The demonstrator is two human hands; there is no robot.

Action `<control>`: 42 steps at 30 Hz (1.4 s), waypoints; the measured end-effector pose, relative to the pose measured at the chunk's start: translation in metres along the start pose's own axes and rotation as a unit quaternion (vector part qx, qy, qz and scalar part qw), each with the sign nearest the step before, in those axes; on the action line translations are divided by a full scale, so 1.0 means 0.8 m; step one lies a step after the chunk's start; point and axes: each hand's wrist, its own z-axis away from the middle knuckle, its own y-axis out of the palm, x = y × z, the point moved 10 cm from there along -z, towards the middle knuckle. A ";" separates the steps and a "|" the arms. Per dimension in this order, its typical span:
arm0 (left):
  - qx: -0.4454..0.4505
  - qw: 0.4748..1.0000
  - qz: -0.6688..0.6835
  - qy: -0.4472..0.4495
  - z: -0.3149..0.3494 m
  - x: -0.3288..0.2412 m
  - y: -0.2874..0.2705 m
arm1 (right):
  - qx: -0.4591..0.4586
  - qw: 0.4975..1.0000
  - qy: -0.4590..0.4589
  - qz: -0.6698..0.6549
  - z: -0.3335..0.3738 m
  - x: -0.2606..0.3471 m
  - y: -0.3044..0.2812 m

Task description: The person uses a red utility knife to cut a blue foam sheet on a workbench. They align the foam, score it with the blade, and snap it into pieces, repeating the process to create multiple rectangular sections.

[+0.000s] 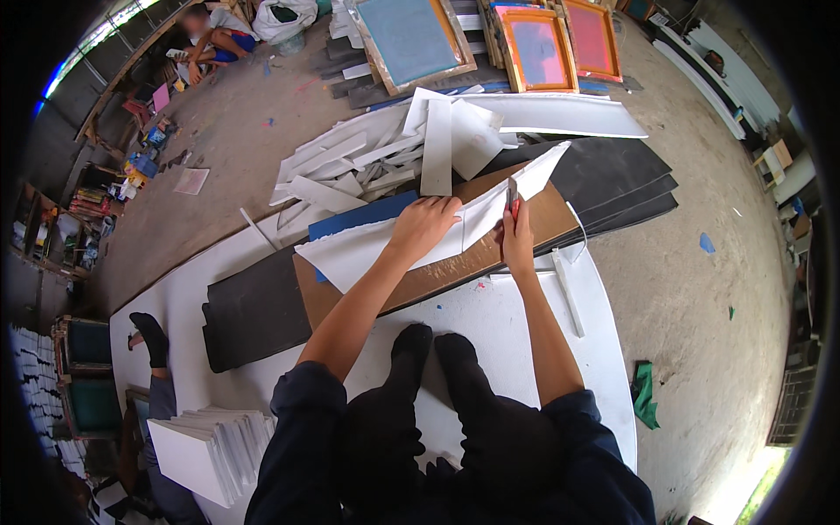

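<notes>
My left hand [424,226] is pressed down on a long white sheet [372,247], its bent fingers close together over the sheet's far edge. In my right hand [517,234] is a utility knife [512,194] with a red handle, its tip pointing away from me at the sheet's right part. A line crosses the sheet between my hands. The white sheet lies tilted over a brown board [385,289], its right end rising to a point. Under the board are black sheets [254,306], and a blue piece [363,213] shows behind the white sheet.
White offcuts [350,166] are heaped beyond the board. Framed screens [416,44] lean at the back. A stack of white panels [201,455] stands at lower left, near another person's leg [156,350]. Another person [214,44] sits far left. A green scrap [644,395] lies at right.
</notes>
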 end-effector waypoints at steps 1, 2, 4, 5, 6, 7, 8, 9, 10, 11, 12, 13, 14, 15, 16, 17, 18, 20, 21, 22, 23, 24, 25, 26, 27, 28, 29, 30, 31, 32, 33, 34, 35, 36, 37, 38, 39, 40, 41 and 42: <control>-0.002 1.000 0.004 -0.002 0.001 0.001 0.002 | 0.029 0.999 0.017 0.024 0.010 -0.002 -0.002; -0.008 1.000 0.002 0.000 -0.003 -0.002 0.001 | 0.031 0.999 0.026 0.030 0.018 -0.011 -0.012; -0.017 1.000 0.000 0.001 -0.006 -0.005 -0.001 | 0.038 0.997 0.045 0.041 0.037 -0.032 -0.020; -0.012 1.000 -0.002 -0.002 -0.007 -0.005 0.000 | 0.049 0.997 0.014 0.057 0.045 -0.030 -0.023; -0.008 1.000 -0.003 -0.005 -0.009 -0.005 0.002 | 0.067 0.996 0.003 0.058 0.050 -0.032 -0.024; -0.001 1.000 -0.006 -0.010 -0.008 -0.004 0.004 | 0.087 0.994 -0.007 0.059 0.057 -0.027 -0.022; 0.002 1.000 -0.008 -0.010 -0.008 -0.004 0.006 | 0.107 0.992 -0.018 0.060 0.062 -0.021 -0.019; 0.005 1.000 -0.010 -0.011 -0.008 -0.005 0.007 | 0.115 0.992 -0.016 0.056 0.067 -0.017 -0.020; 0.008 1.000 -0.015 -0.013 -0.006 -0.002 0.007 | 0.120 0.992 -0.005 0.036 0.073 -0.001 -0.019; 0.005 1.000 -0.014 -0.020 -0.006 0.001 0.006 | 0.125 0.992 0.006 0.017 0.078 0.016 -0.018; 0.003 1.000 -0.013 -0.027 -0.005 0.003 0.005 | 0.130 0.991 0.017 -0.002 0.082 0.030 -0.015; 0.001 0.999 -0.008 -0.033 -0.005 0.002 0.007 | 0.119 0.993 0.014 -0.010 0.086 0.039 -0.017; 0.001 0.999 -0.004 -0.036 -0.005 0.003 0.008 | 0.108 0.994 0.011 -0.017 0.090 0.047 -0.017; 0.002 0.999 0.000 -0.039 -0.004 0.006 0.008 | 0.097 0.995 0.008 -0.026 0.092 0.051 -0.017; 0.006 0.999 0.006 -0.041 -0.003 0.006 0.010 | 0.081 0.996 -0.011 0.027 0.093 0.053 -0.019; 0.007 0.999 0.008 -0.041 -0.003 0.006 0.011 | 0.066 0.994 -0.031 0.080 0.095 0.056 -0.020; 0.008 0.999 0.009 -0.041 -0.004 0.007 0.012 | 0.051 0.989 -0.050 0.131 0.096 0.058 -0.020; 0.010 0.999 0.008 -0.043 -0.004 0.008 0.011 | -0.006 0.982 -0.097 0.164 0.104 0.069 -0.017; 0.009 0.999 0.007 -0.044 -0.005 0.008 0.011 | -0.014 0.982 -0.087 0.170 0.106 0.068 -0.015; 0.008 0.999 0.005 -0.044 -0.006 0.008 0.011 | -0.022 0.981 -0.077 0.175 0.107 0.067 -0.015; 0.005 0.999 0.009 -0.042 -0.005 0.008 0.010 | -0.015 0.984 -0.072 0.162 0.106 0.062 -0.013; 0.001 0.999 0.012 -0.041 -0.005 0.008 0.009 | -0.008 0.986 -0.068 0.149 0.105 0.054 -0.011; -0.003 0.999 0.014 -0.039 -0.006 0.008 0.008 | -0.001 0.989 -0.065 0.136 0.103 0.047 -0.009; -0.002 0.999 0.011 -0.039 -0.007 0.009 0.007 | -0.003 0.984 -0.103 0.145 0.103 0.049 -0.007; 0.000 0.999 0.009 -0.038 -0.008 0.009 0.007 | -0.006 0.978 -0.140 0.155 0.105 0.051 -0.006; 0.000 0.999 0.007 -0.037 -0.008 0.009 0.007 | -0.008 0.970 -0.178 0.165 0.108 0.063 -0.003; 0.000 0.999 0.009 -0.037 -0.008 0.008 0.007 | -0.011 0.967 -0.160 0.196 0.109 0.061 -0.004; -0.001 0.999 0.012 -0.036 -0.007 0.008 0.007 | -0.015 0.963 -0.142 0.228 0.111 0.060 -0.006; -0.002 0.999 0.013 -0.035 -0.007 0.008 0.006 | -0.018 0.958 -0.126 0.257 0.112 0.067 -0.008; -0.001 0.999 0.014 -0.036 -0.007 0.008 0.005 | -0.017 0.956 -0.102 0.273 0.112 0.071 -0.010; 0.000 0.999 0.015 -0.036 -0.007 0.008 0.005 | -0.016 0.954 -0.077 0.289 0.112 0.074 -0.012; 0.001 0.999 0.017 -0.036 -0.007 0.008 0.006 | -0.016 0.951 -0.053 0.305 0.112 0.074 -0.014; 0.000 0.999 0.018 -0.037 -0.007 0.009 0.006 | -0.018 0.944 -0.061 0.322 0.114 0.077 -0.013; -0.001 0.999 0.020 -0.038 -0.006 0.011 0.007 | -0.021 0.938 -0.069 0.339 0.115 0.080 -0.011; -0.002 0.999 0.022 -0.039 -0.006 0.011 0.007 | -0.023 0.931 -0.077 0.357 0.117 0.081 -0.011; -0.003 0.999 0.022 -0.039 -0.006 0.011 0.007 | -0.025 0.927 -0.081 0.366 0.118 0.080 -0.009; -0.004 0.999 0.021 -0.039 -0.006 0.010 0.008 | -0.026 0.923 -0.084 0.374 0.119 0.078 -0.007; -0.005 0.999 0.020 -0.039 -0.006 0.010 0.007 | -0.026 0.920 -0.088 0.382 0.120 0.075 -0.005; 0.002 0.999 0.020 -0.041 -0.006 0.010 0.008 | -0.019 0.916 -0.081 0.392 0.120 0.071 -0.002; 0.008 0.999 0.020 -0.044 -0.007 0.011 0.009 | -0.012 0.913 -0.073 0.401 0.121 0.067 0.001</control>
